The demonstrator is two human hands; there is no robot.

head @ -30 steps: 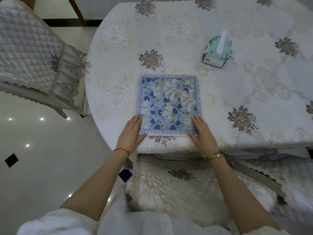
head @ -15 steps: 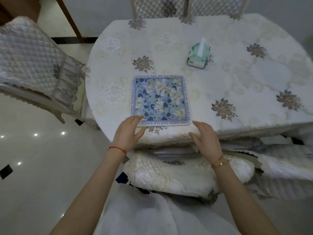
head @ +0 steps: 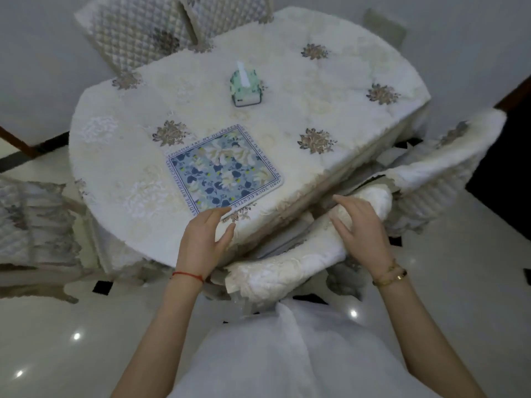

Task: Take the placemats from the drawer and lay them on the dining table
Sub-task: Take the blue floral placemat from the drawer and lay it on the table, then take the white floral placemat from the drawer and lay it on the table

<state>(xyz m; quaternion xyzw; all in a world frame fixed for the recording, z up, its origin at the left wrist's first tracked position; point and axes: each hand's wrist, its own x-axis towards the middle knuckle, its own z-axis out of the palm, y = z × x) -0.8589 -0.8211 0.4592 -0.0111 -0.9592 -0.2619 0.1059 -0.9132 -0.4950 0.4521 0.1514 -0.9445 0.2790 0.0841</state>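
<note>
A square blue floral placemat (head: 223,169) with a lettered border lies flat on the dining table (head: 330,81), near its front edge. The table wears a white embroidered cloth. My left hand (head: 204,239) hovers at the mat's near corner, fingers relaxed, its fingertips at or just over the mat's edge. My right hand (head: 359,225) is off the table, above a padded chair back, fingers loosely spread and holding nothing. No drawer is in view.
A green tissue box (head: 246,87) stands past the mat toward the table's middle. Quilted chairs surround the table: one tucked in front (head: 287,268), one at the right (head: 436,168), one at the left (head: 31,225), two at the far side (head: 138,35). Glossy white floor lies below.
Both hands have lifted off the placemat and drawn back toward me; the right hand has left the table. The view has pulled back and tilted. The mat stays in place.
</note>
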